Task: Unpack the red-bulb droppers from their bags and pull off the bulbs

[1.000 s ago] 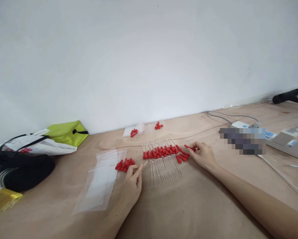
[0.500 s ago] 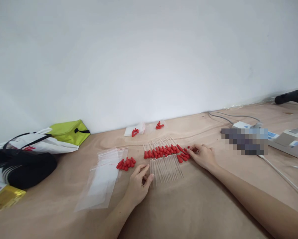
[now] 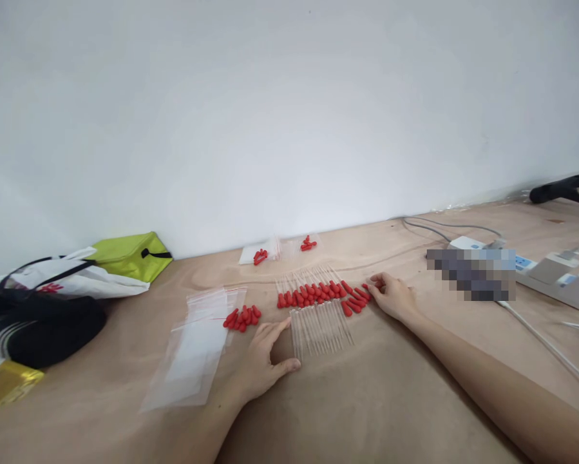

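My left hand (image 3: 267,361) rests at the left end of a row of thin clear glass dropper tubes (image 3: 322,328). Its thumb and forefinger are spread apart, with nothing between them. Behind those tubes, red rubber bulbs (image 3: 313,294) lie in a line, and more clear tubes (image 3: 308,277) extend from them toward the wall. At the line's right end, several loose red bulbs (image 3: 355,301) lie at an angle. My right hand (image 3: 391,296) is beside these, fingers bent and slightly apart, fingertips close to the nearest bulb; no held item shows.
Left of the tubes are clear zip bags (image 3: 192,361) and a pile of red bulbs (image 3: 242,318). Two small bags with red bulbs (image 3: 260,256) lie near the wall. A power strip (image 3: 540,277) with cables is on the right; a green bag (image 3: 129,254) and black cloth item (image 3: 52,325) are left.
My left thumb has moved away from the forefinger, widening the gap. My right hand has drawn slightly back from the loose red bulbs, which now show more fully.
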Action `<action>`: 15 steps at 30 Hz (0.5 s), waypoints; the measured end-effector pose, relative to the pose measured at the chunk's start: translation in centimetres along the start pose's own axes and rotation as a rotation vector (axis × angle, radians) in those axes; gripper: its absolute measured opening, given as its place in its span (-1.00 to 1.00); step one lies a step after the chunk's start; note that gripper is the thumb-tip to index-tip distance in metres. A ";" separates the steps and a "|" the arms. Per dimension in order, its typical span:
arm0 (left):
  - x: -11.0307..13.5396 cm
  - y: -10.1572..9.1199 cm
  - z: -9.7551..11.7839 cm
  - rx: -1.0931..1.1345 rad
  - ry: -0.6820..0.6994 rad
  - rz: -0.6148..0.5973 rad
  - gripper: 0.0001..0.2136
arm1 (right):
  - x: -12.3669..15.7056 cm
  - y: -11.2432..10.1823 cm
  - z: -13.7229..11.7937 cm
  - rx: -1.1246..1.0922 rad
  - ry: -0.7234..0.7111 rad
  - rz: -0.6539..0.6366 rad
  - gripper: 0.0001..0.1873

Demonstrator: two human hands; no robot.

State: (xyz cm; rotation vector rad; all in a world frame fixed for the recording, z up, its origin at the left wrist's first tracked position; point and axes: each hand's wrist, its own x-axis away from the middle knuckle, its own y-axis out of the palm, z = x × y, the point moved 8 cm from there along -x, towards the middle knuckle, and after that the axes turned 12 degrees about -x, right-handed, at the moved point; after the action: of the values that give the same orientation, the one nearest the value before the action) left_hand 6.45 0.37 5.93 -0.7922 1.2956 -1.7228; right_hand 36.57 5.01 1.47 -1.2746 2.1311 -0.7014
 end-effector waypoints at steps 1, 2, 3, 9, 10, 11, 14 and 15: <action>0.0 0.0 0.1 -0.011 0.001 0.015 -0.44 | 0.0 0.2 0.1 -0.022 0.017 -0.020 -0.72; -0.1 -0.1 0.1 -0.022 0.004 0.028 -0.45 | 0.1 0.3 0.1 -0.043 0.031 -0.036 -0.72; 0.0 -0.2 0.2 -0.032 0.009 0.039 -0.47 | 0.2 0.4 0.0 -0.059 0.044 -0.047 -0.72; 0.1 -0.5 0.4 -0.058 0.042 0.080 -0.48 | 0.6 0.1 -0.7 -0.007 0.061 -0.061 -0.71; 0.1 -0.4 0.4 -0.055 0.046 0.083 -0.48 | 0.5 0.0 -1.0 0.004 0.057 -0.054 -0.71; 0.0 -0.4 0.3 -0.051 0.048 0.081 -0.48 | 0.4 -0.1 -1.3 0.011 0.054 -0.049 -0.73; 0.0 -0.2 0.2 -0.049 0.028 0.056 -0.48 | -0.2 -0.1 -2.3 0.032 0.070 -0.073 -0.76; 0.0 -0.2 0.1 -0.049 0.020 0.047 -0.47 | -0.5 0.1 -2.6 0.049 0.085 -0.096 -0.76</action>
State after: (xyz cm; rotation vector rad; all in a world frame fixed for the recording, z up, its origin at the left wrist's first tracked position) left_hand 6.50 0.35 6.19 -0.7685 1.3643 -1.6713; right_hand 34.95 5.87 3.32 -1.3502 2.1174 -0.8571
